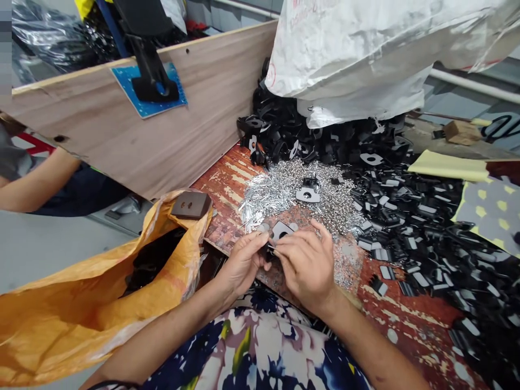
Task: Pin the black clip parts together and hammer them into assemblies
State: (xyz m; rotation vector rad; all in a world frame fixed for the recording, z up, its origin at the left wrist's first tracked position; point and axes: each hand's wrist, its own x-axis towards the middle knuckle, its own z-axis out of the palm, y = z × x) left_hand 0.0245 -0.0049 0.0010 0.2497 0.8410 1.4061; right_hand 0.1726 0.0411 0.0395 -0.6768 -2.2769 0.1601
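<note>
Close to the table's front edge, my left hand (246, 259) is closed on a small black plastic clip (270, 250), mostly covered by fingers. My right hand (307, 265) meets it from the other side, thumb and fingertips pinched at the clip; a thin shiny bit shows there, too small to name surely. Just beyond the fingertips is a black clip part with a grey pad (281, 230); whether it is joined to the held clip I cannot tell. Behind lies a heap of thin metal pins (266, 197) and small springs (337, 200), with another grey-padded clip part (307, 194) on top.
Black clip parts (410, 216) cover the table's right side and pile up at the back under a white sack (357, 54). A wooden board (211, 103) borders the left. An orange sack (97, 287) gapes open beside a brown block (190, 205). Another person's arm (40, 181) shows beyond.
</note>
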